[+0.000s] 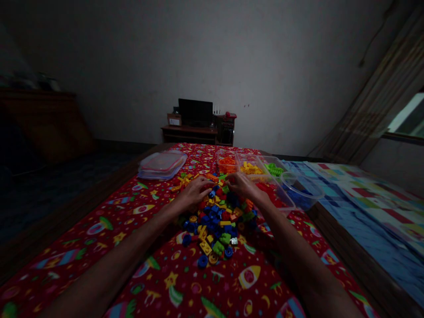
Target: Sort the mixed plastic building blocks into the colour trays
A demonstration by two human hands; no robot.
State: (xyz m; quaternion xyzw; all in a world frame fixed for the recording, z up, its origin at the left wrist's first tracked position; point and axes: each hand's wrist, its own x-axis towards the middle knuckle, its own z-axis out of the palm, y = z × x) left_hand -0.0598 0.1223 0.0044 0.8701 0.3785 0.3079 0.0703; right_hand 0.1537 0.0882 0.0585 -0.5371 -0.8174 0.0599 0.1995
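A pile of mixed toy building bricks point(215, 214) in blue, yellow, green, red and orange lies in front of me, with several small wheels at its near edge. My left hand point(195, 192) rests over the pile's far left side, its fingers apart and touching bricks; no brick shows in its grip. Across from it, my right hand point(243, 184) reaches over the far right side, fingers bent and apart above a light green brick point(225, 189). Its thumb is partly hidden. Dim light blurs the bricks under both hands.
Clear bins hold sorted bricks: orange bricks point(227, 165), yellow bricks point(251, 168), green bricks point(274, 170), red bricks point(270, 194). A round tub point(304, 187) contains blue bricks. Stacked plastic lids point(162, 164) lie left on the red patterned cloth point(139, 247). A bed point(357, 212) stands to the right.
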